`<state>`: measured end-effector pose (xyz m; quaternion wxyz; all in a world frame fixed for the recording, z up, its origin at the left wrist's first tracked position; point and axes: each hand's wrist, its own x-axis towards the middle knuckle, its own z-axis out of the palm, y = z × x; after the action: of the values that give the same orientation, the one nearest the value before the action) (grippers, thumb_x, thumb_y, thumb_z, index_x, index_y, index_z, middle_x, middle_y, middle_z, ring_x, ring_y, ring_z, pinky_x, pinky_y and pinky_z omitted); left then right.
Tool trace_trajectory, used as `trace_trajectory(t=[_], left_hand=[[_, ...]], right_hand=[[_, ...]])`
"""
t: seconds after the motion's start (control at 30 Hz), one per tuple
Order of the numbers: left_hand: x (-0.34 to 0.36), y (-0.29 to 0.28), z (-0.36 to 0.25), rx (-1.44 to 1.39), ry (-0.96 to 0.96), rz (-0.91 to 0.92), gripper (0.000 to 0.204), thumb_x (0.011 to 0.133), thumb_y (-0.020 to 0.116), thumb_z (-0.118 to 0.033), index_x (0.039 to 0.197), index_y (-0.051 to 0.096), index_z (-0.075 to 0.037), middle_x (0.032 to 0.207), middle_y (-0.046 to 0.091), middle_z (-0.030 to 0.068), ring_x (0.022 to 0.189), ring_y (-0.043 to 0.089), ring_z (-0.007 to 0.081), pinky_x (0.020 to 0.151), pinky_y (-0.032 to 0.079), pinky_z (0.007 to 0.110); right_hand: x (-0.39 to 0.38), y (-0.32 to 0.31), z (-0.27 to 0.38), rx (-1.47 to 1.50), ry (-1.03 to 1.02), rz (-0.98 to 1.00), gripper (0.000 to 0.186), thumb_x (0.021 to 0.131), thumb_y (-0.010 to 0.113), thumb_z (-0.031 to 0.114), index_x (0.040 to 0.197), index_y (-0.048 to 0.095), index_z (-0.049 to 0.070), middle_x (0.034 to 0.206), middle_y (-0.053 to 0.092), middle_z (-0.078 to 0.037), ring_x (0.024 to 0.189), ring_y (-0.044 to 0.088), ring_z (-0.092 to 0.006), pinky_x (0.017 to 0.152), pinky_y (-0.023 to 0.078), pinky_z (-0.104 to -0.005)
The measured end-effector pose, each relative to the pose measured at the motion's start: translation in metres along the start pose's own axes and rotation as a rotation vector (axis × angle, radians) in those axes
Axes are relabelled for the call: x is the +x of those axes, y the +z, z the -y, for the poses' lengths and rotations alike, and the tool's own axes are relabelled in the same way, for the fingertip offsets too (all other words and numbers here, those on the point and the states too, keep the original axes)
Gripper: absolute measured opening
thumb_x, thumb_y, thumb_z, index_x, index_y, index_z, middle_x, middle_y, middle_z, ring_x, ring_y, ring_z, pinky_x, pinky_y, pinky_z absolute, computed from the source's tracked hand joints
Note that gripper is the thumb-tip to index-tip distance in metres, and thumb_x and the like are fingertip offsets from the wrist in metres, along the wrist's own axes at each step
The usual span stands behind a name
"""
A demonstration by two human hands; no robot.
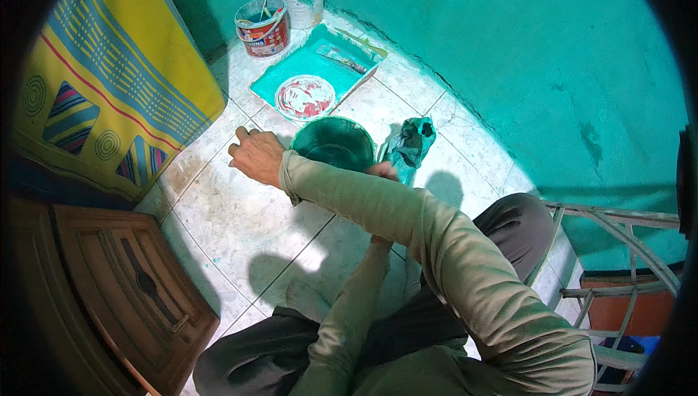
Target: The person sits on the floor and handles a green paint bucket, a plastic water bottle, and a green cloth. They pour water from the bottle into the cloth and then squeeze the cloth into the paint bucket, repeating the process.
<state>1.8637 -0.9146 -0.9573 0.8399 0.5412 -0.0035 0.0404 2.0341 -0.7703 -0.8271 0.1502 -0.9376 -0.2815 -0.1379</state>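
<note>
With right hand [258,158] loosely bent left of the green basin [333,147] on the floor, apparently gripped nothing; could not tell grip of left hand [384,171]. Judged work unfinished, with tray [291,69] paint-coated.

A round green bucket [333,142] stands mouth-up on the tiled floor [211,211], its inside dark green, near rim hidden. Just right of the bucket lies a crumpled, teal-smeared bag [411,146] with dark patches.

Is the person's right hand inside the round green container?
No, the right hand shows to the left of the round green container, its fingers pointing away from the opening.
</note>
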Motion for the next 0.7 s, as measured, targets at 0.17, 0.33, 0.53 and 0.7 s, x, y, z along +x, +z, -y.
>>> trace_trajectory(t=[0.17,0.33,0.53,0.7], left_hand=[[0.010,-0.069,-0.105,0.351,0.165,-0.187,0.013,0.097,0.049,-0.012,0.105,0.052,-0.002,0.097,0.053,0.0062,0.088,0.051,0.0152,0.081,0.042,0.028],[0.046,-0.113,-0.162,0.537,0.377,-0.338,0.016,0.095,0.052,-0.010,0.106,0.051,0.002,0.099,0.048,0.0063,0.090,0.046,0.0155,0.082,0.039,0.028],[0.128,-0.210,-0.132,0.913,0.335,-0.134,0.064,0.087,0.066,-0.024,0.135,0.034,0.002,0.134,0.042,0.0160,0.123,0.042,0.0276,0.098,0.038,0.037],[0.158,-0.218,-0.113,0.665,0.266,0.026,0.066,0.084,0.070,-0.026,0.135,0.038,0.002,0.132,0.047,0.0173,0.122,0.046,0.0284,0.096,0.041,0.038]], right_hand=[[-0.004,-0.002,-0.020,0.008,-0.016,0.015,0.027,0.081,0.067,0.031,0.083,0.069,0.004,0.088,0.058,-0.015,0.076,0.064,-0.0288,0.060,0.051,-0.0400],[0.003,0.002,-0.022,0.021,-0.036,-0.006,0.029,0.080,0.068,0.033,0.082,0.069,0.004,0.088,0.060,-0.016,0.077,0.065,-0.0293,0.060,0.052,-0.0404],[0.006,0.002,-0.012,0.101,-0.109,-0.062,0.024,0.075,0.068,0.024,0.081,0.067,0.001,0.084,0.061,-0.017,0.076,0.066,-0.0316,0.063,0.052,-0.0421],[0.001,0.002,-0.009,0.122,-0.144,-0.012,0.024,0.072,0.066,0.017,0.090,0.061,0.001,0.089,0.059,-0.014,0.077,0.065,-0.0315,0.065,0.053,-0.0407]])
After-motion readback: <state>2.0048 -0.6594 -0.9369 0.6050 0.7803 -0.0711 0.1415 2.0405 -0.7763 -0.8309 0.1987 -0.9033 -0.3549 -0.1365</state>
